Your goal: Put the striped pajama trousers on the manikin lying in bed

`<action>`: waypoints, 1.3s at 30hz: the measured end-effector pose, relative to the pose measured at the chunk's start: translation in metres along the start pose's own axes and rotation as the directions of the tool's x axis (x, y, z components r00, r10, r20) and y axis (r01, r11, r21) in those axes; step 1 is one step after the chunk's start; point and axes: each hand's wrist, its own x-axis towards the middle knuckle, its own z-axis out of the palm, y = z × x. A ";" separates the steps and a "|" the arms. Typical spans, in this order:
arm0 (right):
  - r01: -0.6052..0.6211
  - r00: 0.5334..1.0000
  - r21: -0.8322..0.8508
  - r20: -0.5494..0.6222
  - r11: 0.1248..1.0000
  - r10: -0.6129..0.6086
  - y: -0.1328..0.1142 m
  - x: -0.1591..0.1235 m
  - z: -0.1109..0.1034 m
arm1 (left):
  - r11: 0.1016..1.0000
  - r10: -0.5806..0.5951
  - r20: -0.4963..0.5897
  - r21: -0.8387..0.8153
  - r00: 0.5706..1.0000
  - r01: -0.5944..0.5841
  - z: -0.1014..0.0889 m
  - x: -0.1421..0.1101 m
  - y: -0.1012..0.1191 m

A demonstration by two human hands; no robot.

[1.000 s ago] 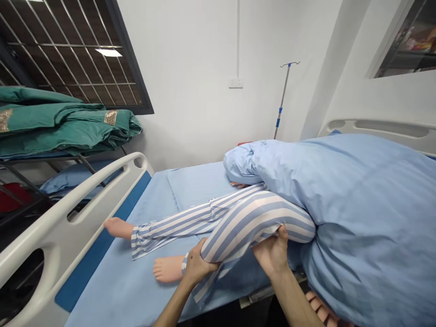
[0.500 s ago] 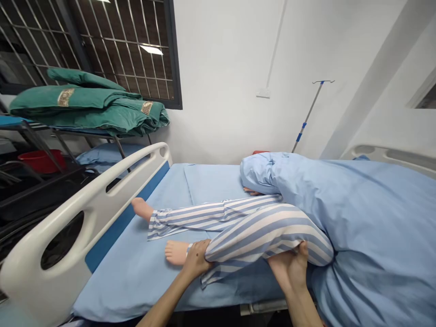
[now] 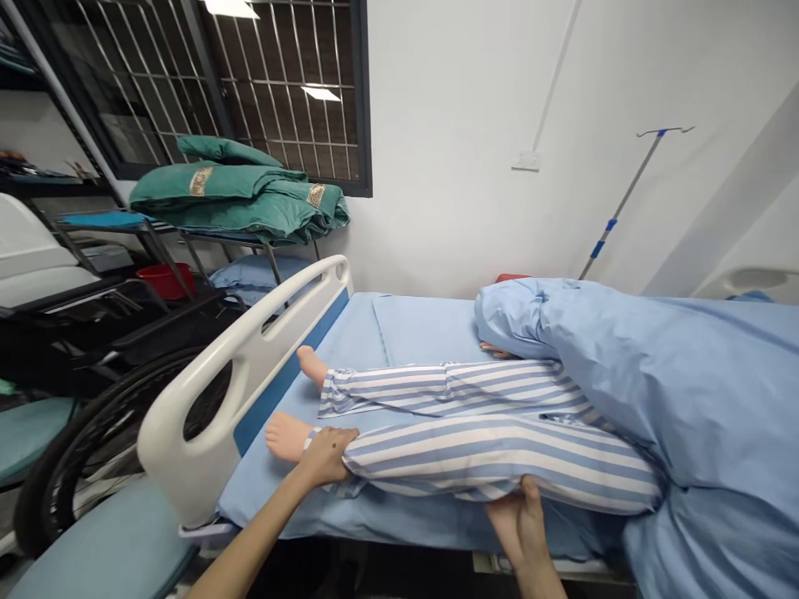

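A manikin in blue-and-white striped trousers (image 3: 424, 387) lies on the bed, its upper body hidden by a blue quilt (image 3: 705, 374). My left hand (image 3: 330, 455) is closed around the near leg (image 3: 449, 449) just above the ankle, over the trouser cuff. Under the same leg, around the knee, my right hand (image 3: 521, 512) grips from below with its thumb up against the cloth; its other fingers are hidden. That leg lies nearly straight, its bare near foot (image 3: 287, 437) toward the footboard. The far foot (image 3: 312, 366) rests on the sheet beyond.
A white footboard (image 3: 187, 391) closes the bed's left end. Beyond it stand a wheelchair (image 3: 68, 449) and folded green quilts (image 3: 230, 195) on chairs. An IV pole (image 3: 624, 204) rises behind the bed. A pale green seat (image 3: 112, 541) is at lower left.
The near leg was bent with its knee raised; now it is lowered and much straighter, its foot closer to the footboard. Both hands kept their hold. The view has turned left.
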 end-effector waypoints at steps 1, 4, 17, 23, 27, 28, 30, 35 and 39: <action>-0.031 0.999 -0.006 0.008 1.000 0.031 0.009 0.004 -0.004 | 0.999 -0.021 0.016 0.030 1.000 0.020 -0.002 -0.002 -0.008; -0.074 0.997 0.001 0.028 0.997 0.074 0.028 0.013 -0.012 | 0.993 -0.046 0.074 0.109 0.996 0.038 -0.005 -0.002 -0.023; -0.181 0.983 -0.027 0.015 0.983 0.182 0.067 0.037 -0.066 | 0.977 -0.081 0.197 0.211 0.977 0.039 -0.005 0.008 -0.026; -0.179 0.981 -0.003 -0.079 0.984 0.178 0.059 0.029 -0.052 | 0.974 -0.074 0.168 0.222 0.983 0.035 0.000 0.006 -0.028; -0.197 0.976 0.052 -0.078 0.979 0.201 0.052 0.019 -0.037 | 0.976 -0.077 0.120 0.211 0.990 0.050 0.000 0.004 -0.026; -0.200 0.976 0.057 -0.071 0.978 0.204 0.051 0.016 -0.034 | 0.976 -0.080 0.122 0.210 0.989 0.053 -0.001 0.004 -0.024; -0.203 0.977 0.072 -0.059 0.977 0.207 0.047 0.011 -0.027 | 0.977 -0.094 0.139 0.205 0.986 0.064 -0.004 0.003 -0.022; -0.192 0.979 0.109 -0.047 0.975 0.198 0.032 -0.001 -0.011 | 0.983 -0.123 0.100 0.152 0.987 0.107 -0.009 -0.002 -0.020; -0.150 0.985 0.152 -0.064 0.977 0.161 0.009 -0.011 0.008 | 0.995 -0.101 0.015 0.027 0.995 0.101 -0.011 -0.004 -0.015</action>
